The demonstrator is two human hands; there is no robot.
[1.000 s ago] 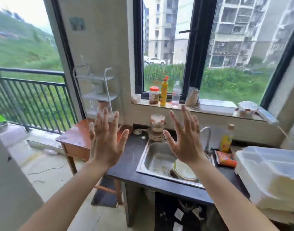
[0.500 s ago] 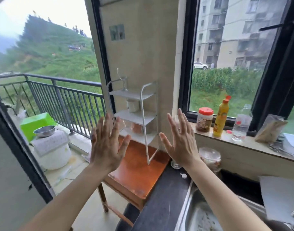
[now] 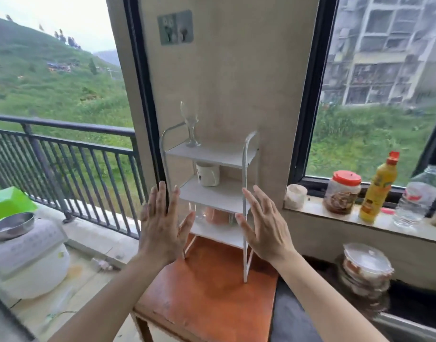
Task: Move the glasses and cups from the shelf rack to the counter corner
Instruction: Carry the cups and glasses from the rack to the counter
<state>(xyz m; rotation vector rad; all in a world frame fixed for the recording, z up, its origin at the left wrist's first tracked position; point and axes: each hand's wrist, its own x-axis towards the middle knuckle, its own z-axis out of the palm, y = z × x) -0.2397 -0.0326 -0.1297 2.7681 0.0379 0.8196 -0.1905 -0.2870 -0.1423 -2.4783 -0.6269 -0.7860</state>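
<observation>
White three-tier metal shelf rack (image 3: 245, 193) on glossy wooden table (image 3: 207, 297), clear stemmed glass (image 3: 191, 124) on top tier, white ceramic mug (image 3: 208, 174) below, left hand (image 3: 162, 228) and right hand (image 3: 266, 228) flat-fingered, empty, before rack.

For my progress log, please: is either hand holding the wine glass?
No, the wine glass stands untouched on the rack's top shelf.

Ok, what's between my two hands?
Head view: the white metal shelf rack, lower tier holding a clear glass and pinkish cup, between left hand and right hand.
</observation>
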